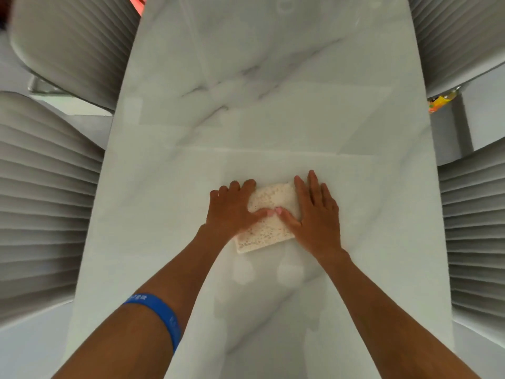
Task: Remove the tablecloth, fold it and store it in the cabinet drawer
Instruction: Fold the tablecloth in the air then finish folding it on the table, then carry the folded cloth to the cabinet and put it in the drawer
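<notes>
Your folded tablecloth [269, 218] lies on the bare marble table [273, 105], a small speckled cream pad sitting slightly askew, its near corner pointing toward your left forearm. It rests between your two hands and partly under both of them.

Your left hand [232, 207] lies flat and open along the cloth's left edge, fingers spread forward, thumb stretched inward across the top of the fabric. Your right hand [314, 214] is likewise flat and open, pressed on the cloth's right edge, fingers pointing away from you, thumb reaching in. The two thumb tips meet, or nearly meet, at the middle of the cloth; the blur makes it hard to say whether they touch. Neither hand is gripping the cloth; both press down on it.

A blue wristband [161, 315] circles your left forearm. Ribbed grey chairs [49, 214] stand along both long sides of the table.
</notes>
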A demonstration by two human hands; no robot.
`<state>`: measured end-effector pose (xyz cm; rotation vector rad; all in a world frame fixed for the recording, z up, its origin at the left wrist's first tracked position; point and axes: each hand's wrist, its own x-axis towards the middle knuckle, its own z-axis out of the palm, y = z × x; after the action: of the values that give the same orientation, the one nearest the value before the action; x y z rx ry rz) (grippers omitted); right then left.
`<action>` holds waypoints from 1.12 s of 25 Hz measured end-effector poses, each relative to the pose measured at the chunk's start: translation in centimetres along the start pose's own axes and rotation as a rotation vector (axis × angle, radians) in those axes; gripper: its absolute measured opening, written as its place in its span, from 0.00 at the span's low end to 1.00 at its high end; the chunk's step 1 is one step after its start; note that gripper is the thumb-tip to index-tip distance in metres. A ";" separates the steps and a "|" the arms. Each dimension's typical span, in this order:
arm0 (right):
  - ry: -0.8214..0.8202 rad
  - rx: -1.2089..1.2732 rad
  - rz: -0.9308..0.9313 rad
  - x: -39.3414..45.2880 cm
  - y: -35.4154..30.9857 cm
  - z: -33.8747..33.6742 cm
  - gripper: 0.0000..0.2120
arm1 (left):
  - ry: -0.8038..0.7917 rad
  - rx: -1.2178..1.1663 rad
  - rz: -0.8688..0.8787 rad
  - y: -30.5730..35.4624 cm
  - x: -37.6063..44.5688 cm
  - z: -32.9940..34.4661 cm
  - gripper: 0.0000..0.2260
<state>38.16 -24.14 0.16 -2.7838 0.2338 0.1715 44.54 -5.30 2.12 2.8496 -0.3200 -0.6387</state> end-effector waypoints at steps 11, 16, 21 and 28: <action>-0.522 0.868 0.451 -9.1 -1.6 -5.6 0.28 | -0.374 -0.765 -0.350 -2.6 -16.7 -2.1 0.26; -0.334 1.031 0.398 -12.8 -9.2 -7.6 0.21 | 0.251 -1.338 -0.408 -5.0 -28.7 -4.4 0.28; -0.402 0.985 -0.372 -18.3 -17.8 -9.7 0.17 | 0.601 -1.205 -0.506 -7.1 -38.3 -3.8 0.33; -0.956 1.073 -0.351 -32.8 -31.4 -7.5 0.17 | 0.941 -1.195 -0.775 -14.8 -58.4 -0.9 0.24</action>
<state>12.39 7.09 22.13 -1.4252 -0.3192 0.9172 -4.17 23.75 22.39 1.6769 0.9842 0.3946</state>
